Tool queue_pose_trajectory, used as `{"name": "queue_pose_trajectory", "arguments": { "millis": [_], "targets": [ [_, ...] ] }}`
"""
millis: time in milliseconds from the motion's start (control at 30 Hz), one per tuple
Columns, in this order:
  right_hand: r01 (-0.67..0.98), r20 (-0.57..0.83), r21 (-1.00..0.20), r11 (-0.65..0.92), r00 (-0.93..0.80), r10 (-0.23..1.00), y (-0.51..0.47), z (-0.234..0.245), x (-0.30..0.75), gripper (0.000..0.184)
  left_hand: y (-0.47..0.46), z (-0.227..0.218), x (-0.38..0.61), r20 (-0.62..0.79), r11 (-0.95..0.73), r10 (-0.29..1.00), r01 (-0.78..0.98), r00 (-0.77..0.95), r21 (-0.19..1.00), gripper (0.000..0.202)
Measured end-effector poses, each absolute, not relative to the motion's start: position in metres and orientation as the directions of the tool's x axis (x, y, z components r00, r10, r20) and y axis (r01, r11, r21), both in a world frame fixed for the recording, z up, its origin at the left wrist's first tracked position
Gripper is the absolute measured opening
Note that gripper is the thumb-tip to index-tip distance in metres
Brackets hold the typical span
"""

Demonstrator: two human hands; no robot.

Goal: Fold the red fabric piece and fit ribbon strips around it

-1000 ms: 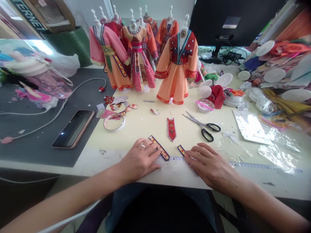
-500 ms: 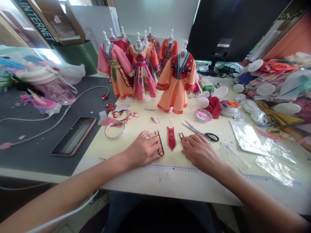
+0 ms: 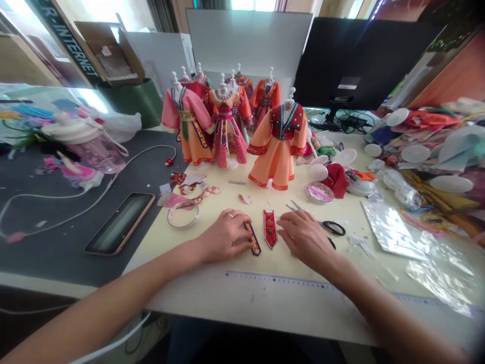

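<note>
Now the left hand (image 3: pixel 226 235) touches a patterned strip (image 3: pixel 253 239) by a red tab (image 3: pixel 270 228).

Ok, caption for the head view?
Left hand on a patterned strip, right hand beside a red tab, miniature costumes behind on the table.

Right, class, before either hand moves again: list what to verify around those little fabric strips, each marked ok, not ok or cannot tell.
1. Red pennant piece flat, uncovered, between left hand and right hand: ok.
2. Patterned strip under the left hand's fingers: ok.
3. Nothing hidden beneath the right hand: cannot tell; it covers the table.
4. Scissors clear of hands: not ok; blades lie close beside the right hand.
5. Ruler uncovered, nearer the person than the strips: ok.
</note>
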State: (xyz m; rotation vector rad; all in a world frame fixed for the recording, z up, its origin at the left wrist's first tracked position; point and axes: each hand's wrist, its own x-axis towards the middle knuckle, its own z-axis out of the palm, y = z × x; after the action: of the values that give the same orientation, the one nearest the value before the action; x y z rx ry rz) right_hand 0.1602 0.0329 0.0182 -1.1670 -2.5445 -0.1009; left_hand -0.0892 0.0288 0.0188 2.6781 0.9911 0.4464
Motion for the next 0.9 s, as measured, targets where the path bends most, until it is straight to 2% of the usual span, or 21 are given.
{"name": "queue_pose_trajectory", "arguments": {
  "millis": [167,300,400,533,767,900],
  "targets": [
    [0.695,0.321,-0.122,0.708,-0.648,0.691,0.027,0.012,0.144,0.018,0.038,0.018,-0.085,0.234,-0.686,0.715,0.596,0.659,0.417,0.016],
    [0.676,0.328,-0.111,0.729,-0.667,0.669,0.024,0.008,0.139,0.019,0.05,0.021,-0.074,0.255,-0.57,0.819,0.684,0.514,0.455,0.013],
    [0.665,0.347,-0.095,0.741,-0.675,0.651,0.023,0.006,0.139,0.019,0.063,0.018,-0.061,0.191,-0.484,0.874,0.775,0.446,0.407,0.014],
    [0.653,0.356,-0.096,0.751,-0.682,0.639,0.023,0.002,0.14,0.019,0.077,0.011,-0.041,0.13,-0.474,0.879,0.807,0.46,0.353,0.015],
    [0.65,0.358,-0.138,0.747,-0.671,0.649,0.023,-0.006,0.141,0.018,0.083,0.006,-0.024,0.114,-0.474,0.878,0.808,0.465,0.349,0.013],
    [0.634,0.371,-0.201,0.747,-0.656,0.657,0.024,-0.002,0.142,0.018,0.084,0.0,-0.025,0.166,-0.516,0.856,0.792,0.489,0.327,0.015]
  ]
}}
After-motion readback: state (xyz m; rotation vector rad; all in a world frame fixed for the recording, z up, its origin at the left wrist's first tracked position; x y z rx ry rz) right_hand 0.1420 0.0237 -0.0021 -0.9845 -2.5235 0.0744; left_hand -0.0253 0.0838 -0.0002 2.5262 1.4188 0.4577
